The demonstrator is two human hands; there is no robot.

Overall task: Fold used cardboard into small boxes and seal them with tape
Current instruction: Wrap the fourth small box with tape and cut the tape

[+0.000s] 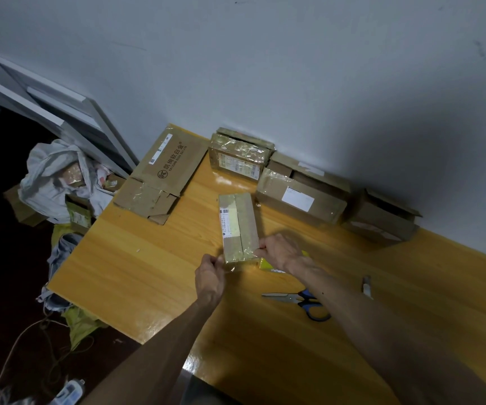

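I saw the left hand (210, 273) and right hand (280, 252) pinch the small box (238, 226) by its near end, mid-frame. It lay on the bench (148, 258).

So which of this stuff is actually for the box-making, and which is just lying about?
For the job: small box, held by left hand and right hand; scissors; flattened cardboard; boxes along the wall.
Lying about: grey cloth on the floor; white boards leaning on the wall.

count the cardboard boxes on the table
5: flattened box at the left edge; taped box, labelled box and open box along the wall; small box held in front. Others may be hidden.
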